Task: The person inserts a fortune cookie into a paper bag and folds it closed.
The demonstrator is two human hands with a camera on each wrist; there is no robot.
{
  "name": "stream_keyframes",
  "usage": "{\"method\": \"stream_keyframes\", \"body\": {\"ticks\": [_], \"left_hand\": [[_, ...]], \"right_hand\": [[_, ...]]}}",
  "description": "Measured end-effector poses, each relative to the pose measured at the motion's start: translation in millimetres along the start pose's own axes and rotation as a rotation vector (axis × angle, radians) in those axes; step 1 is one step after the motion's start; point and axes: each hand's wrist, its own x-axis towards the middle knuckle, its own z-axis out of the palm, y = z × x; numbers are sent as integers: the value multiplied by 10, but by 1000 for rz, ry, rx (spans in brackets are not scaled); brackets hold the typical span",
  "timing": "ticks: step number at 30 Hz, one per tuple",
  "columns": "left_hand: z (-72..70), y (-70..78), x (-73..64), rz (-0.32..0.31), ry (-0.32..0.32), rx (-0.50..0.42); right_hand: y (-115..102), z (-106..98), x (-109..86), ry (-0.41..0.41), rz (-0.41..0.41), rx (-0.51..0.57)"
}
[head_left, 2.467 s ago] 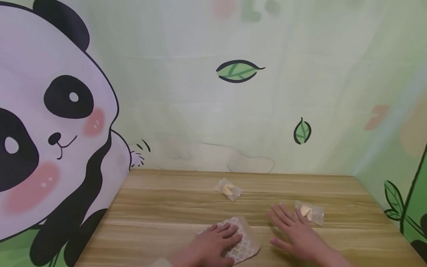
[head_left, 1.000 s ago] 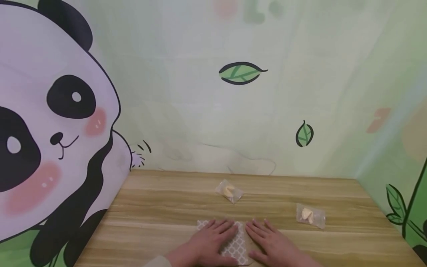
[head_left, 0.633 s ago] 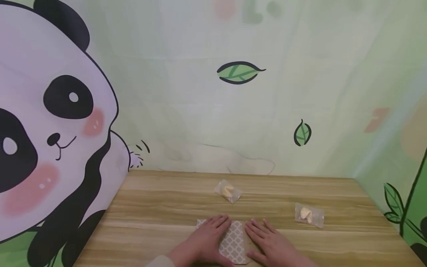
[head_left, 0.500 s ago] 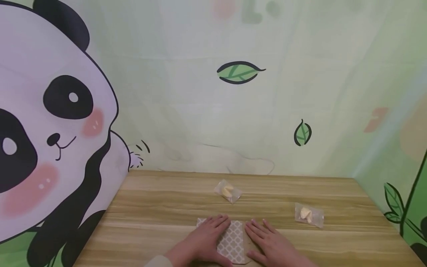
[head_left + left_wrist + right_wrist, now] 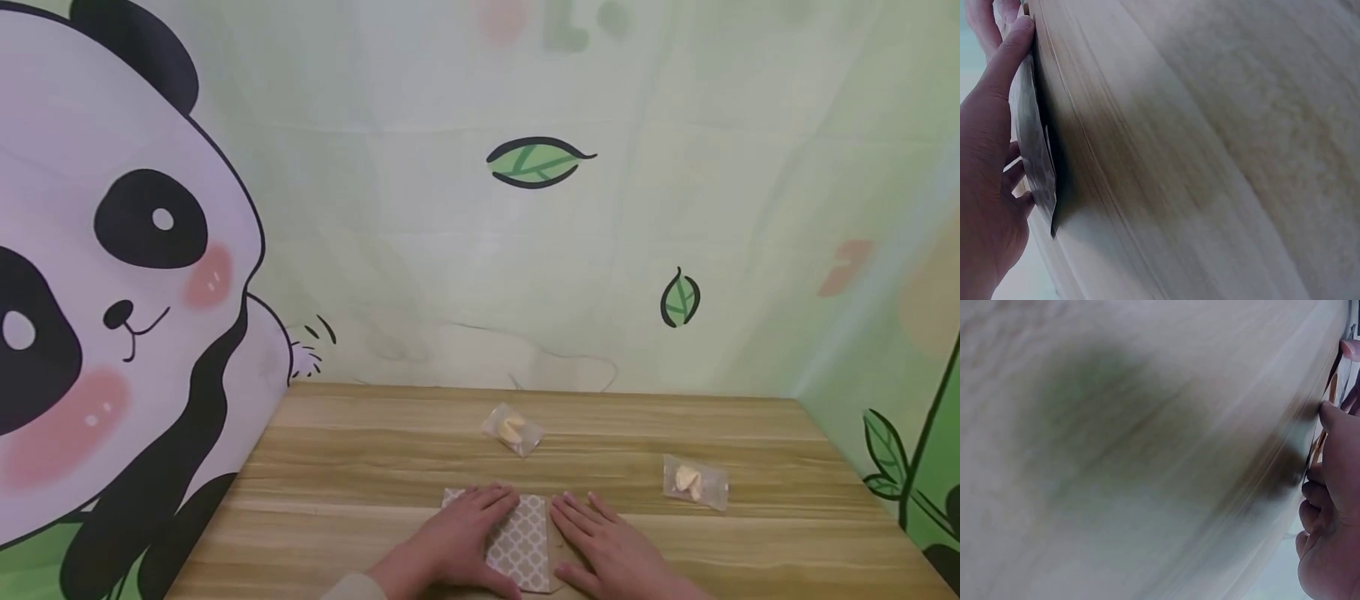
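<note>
A flat, folded piece of paper [image 5: 523, 543], printed with a pale lattice and bordered by a plain brown strip on its right, lies on the table. My left hand [image 5: 467, 537] rests on its left part, fingers extended and thumb near the lower edge. On the brown strip at the right lies my right hand [image 5: 617, 550], its fingers straight and close together. The left wrist view shows the left hand [image 5: 988, 140] along the paper's slightly raised edge [image 5: 1035, 134]. In the right wrist view, the right hand [image 5: 1335, 531] touches the paper's far side, mostly out of frame.
Two clear-wrapped fortune cookies lie on the wooden table [image 5: 352, 467]: one cookie [image 5: 512, 430] beyond the paper, another cookie [image 5: 688, 482] to the right. A printed panda backdrop [image 5: 420, 208] stands behind the table's rear edge.
My right hand has come left from beside the right-hand cookie onto the paper's brown side. The paper has turned straighter. My left hand has shifted slightly left, showing more lattice.
</note>
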Motion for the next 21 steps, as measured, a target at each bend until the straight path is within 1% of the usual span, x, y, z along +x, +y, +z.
{"method": "stream_keyframes", "body": {"ticks": [4,8,11,17,21], "left_hand": [[-29,4,-3,8,14,1],[-61,22,6,8,24,6],[-81,46,31,-3,9,27],[-109,97,72,-20,-47,86],[-114,105,93,-16,-44,97]], "right_hand": [[-4,-11,11,-29,8,24],[-7,-12,16,-42,12,17],[-9,-8,14,-27,4,1],[-3,15,6,18,-20,-41],[-2,19,6,37,-26,-47]]}}
